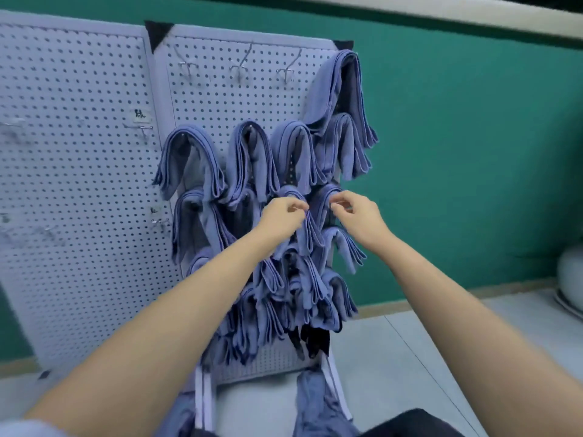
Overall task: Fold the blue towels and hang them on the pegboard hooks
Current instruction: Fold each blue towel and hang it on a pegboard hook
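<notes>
Blue towel [310, 230] hangs folded on the pegboard [220, 102]. My left hand [282, 217] pinches its top, and my right hand [359, 220] curls beside it, grip unclear. I should make both sides hang equal.

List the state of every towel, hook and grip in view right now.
left grip, pinching the middle towel.
right grip, fingers curled beside it; hold unclear.
middle towel, folded, draped on the pegboard.
top hooks, three bare.
top-right towel, folded, hung.
loose blue cloth, crumpled, not hung.
</notes>
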Motion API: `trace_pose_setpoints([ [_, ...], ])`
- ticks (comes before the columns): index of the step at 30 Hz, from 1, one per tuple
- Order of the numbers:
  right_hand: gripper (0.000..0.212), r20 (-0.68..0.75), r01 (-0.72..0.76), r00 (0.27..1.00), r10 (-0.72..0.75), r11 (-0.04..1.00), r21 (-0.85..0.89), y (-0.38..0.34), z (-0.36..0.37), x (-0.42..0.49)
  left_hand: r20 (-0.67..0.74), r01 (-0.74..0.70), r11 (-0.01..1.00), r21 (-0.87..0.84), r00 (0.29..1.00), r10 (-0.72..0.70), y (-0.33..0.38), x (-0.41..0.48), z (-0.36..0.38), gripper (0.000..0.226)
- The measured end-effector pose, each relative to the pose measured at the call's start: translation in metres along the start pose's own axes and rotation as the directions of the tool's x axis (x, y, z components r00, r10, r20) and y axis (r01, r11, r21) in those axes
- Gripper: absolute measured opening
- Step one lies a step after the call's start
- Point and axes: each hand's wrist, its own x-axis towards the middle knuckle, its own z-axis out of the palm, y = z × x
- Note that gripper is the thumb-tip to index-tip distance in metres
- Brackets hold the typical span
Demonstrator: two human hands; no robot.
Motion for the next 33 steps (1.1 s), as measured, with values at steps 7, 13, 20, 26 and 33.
trace_pose_setpoints([
  [7,0.025,0.292,-0.144,0.945,0.149,0.989,-0.04,0.041,0.094,-0.087,0.115,0.216,0.969,0.117,0.967,-0.229,-0.125,-0.066,0.011,0.021],
  [13,0.024,0.422,-0.302,0.851,0.311,0.949,-0.091,0.095,0.181,-0.149,0.146,0.411,0.904,0.12,0.893,-0.426,-0.229,-0.108,0.03,0.021],
  [20,0.018,0.566,-0.432,0.661,0.493,0.866,-0.251,0.181,0.248,-0.217,0.231,0.636,0.763,0.116,0.729,-0.644,-0.344,-0.137,0.086,0.02],
  [26,0.027,0.572,-0.454,0.568,0.592,0.805,-0.383,0.26,0.276,-0.248,0.284,0.778,0.618,0.115,0.57,-0.771,-0.417,-0.14,0.147,0.019],
  [33,0.032,0.544,-0.429,0.502,0.672,0.74,-0.518,0.331,0.325,-0.251,0.314,0.833,0.532,0.15,0.47,-0.825,-0.486,-0.134,0.224,0.017],
])
